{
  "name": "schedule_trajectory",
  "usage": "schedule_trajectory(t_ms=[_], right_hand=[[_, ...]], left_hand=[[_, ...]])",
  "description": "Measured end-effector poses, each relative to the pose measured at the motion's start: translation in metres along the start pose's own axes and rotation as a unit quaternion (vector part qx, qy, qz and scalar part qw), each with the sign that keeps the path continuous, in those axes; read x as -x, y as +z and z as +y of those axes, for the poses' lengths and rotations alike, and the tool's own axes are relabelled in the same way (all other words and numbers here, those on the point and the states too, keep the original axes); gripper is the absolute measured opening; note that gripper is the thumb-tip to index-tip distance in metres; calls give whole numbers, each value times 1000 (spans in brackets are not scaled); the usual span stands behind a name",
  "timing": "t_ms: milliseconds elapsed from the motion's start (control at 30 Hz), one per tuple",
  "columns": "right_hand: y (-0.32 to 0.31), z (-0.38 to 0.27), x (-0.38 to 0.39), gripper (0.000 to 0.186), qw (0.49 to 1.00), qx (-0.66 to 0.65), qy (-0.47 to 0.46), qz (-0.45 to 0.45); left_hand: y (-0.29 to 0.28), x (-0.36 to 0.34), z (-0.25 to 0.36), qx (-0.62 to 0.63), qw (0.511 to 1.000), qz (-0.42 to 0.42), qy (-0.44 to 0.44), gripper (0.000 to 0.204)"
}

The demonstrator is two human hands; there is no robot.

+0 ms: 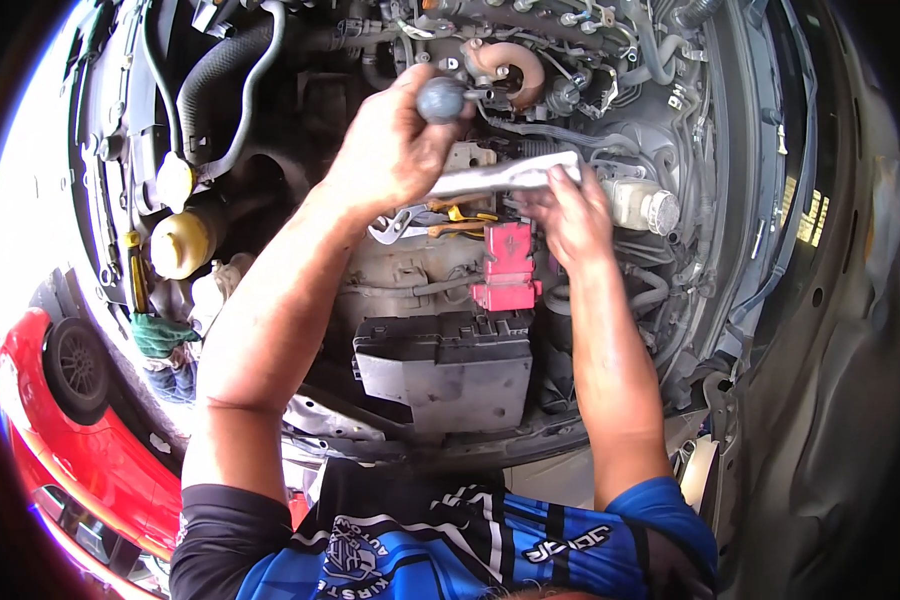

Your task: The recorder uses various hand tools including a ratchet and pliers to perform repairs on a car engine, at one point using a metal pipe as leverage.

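Note:
I look down into an open car engine bay. My left hand [390, 150] is closed around a tool with a round dark grey handle [442, 98], raised over the engine's middle. My right hand [570, 215] grips one end of a flat silver metal piece [505, 177] that runs between both hands. Just below them lie adjustable pliers [392, 226] and a yellow-handled tool [465, 220] on the engine. A red terminal cover [508, 265] sits under my right hand, above a grey plastic box [445, 365].
Black hoses [215, 85] and a yellow-capped reservoir [182, 243] are at the left, a white reservoir [642, 205] at the right. A green rag [160, 335] lies on the left fender edge. A red car [80, 440] stands at lower left.

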State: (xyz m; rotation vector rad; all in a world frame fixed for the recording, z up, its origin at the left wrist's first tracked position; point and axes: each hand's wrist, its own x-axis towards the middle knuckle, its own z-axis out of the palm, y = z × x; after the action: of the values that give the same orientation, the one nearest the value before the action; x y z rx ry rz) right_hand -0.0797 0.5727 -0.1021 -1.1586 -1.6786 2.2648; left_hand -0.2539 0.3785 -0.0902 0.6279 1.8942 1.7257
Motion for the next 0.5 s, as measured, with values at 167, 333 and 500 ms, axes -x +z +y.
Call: schedule_trajectory(t_ms=[167,333,500], right_hand=[[-18,60,-57,25,969,-119,216,-18],[-4,65,-56,31,922,306,230,53],[5,35,-46,46,866,498,50,-12]], left_hand=[[-17,29,-20,-131,991,8,-17,25],[-3,40,-38,-174,984,-27,-16,39],[47,19,-54,-174,982,-51,54,34]])
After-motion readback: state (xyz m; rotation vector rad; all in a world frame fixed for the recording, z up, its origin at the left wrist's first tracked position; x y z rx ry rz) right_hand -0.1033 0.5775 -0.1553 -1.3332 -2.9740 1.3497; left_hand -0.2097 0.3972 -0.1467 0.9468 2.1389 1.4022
